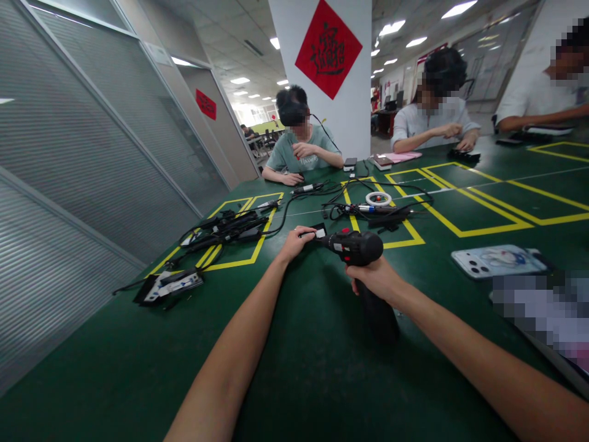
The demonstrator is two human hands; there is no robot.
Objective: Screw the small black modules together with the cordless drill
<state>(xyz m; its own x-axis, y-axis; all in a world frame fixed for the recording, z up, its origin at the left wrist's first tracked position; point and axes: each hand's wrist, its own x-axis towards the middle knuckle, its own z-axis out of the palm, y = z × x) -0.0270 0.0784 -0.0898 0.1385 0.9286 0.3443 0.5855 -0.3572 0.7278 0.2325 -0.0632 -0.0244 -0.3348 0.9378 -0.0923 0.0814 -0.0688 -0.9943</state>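
A black cordless drill (352, 247) is in my right hand (376, 279), whose fingers wrap round its grip. The drill lies level, its nose pointing left, and its base hangs toward me over the green table. At the nose, my left hand (297, 241) pinches a small black part (321, 231) with a white patch on it. The drill's tip meets or nearly meets this part; contact is too small to make out.
Black cables and parts (225, 228) pile up at the left. A bundle of black parts (170, 285) lies nearer. Beyond the drill are more cables, a pen-like tool (368, 209) and a white ring (378, 199). A phone (499, 261) lies right. Several people sit across the table (294, 380).
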